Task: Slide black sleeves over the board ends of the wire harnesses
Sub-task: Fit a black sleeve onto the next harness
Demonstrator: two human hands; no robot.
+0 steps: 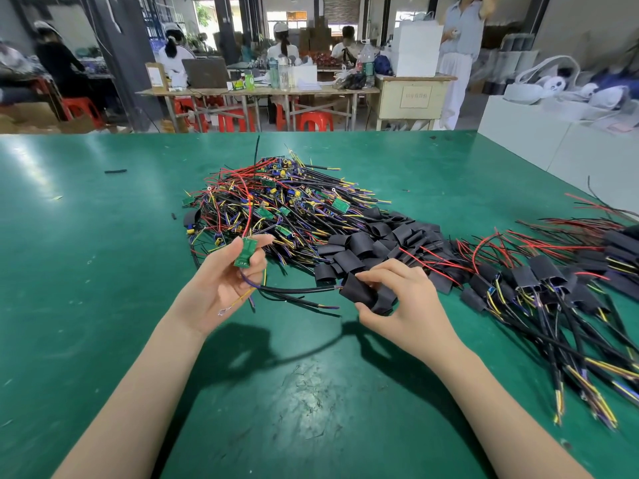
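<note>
No box or tray holds the parts; everything lies loose on the green bench (103,305). Toward the far edge, about midway across, sits one big heap of bare wire harnesses (276,198), a tangle of red, black, yellow and purple wires with small green boards showing among them; too many to count. Just to the right of that heap lies a pile of loose black sleeves (377,240), also too many to count, touching the heap's near right side. Along the right edge of the bench lies a spread of finished harnesses (553,288), their board ends already covered in black sleeves, their cables running toward the near right corner.

The left hand (224,281) is raised above the bench, palm up, fingers curled, pinching one small green board (246,252) between thumb and fingertips. A red wire (249,216) rises from the board back toward the heap, and its black cable (297,290) runs from under the hand across to the right, with a yellow wire ending in a small ring hanging below the palm.

The right hand (397,299) is beside it, near the sleeve pile, fingers and thumb closed on a black sleeve (358,288); a second sleeve seems to be bunched under the fingers, though I cannot tell for sure. The cable's free end meets the open mouth of the held sleeve.

Two hands, one board in hand. A short black scrap (116,171) lies alone toward the far left of the bench.
</note>
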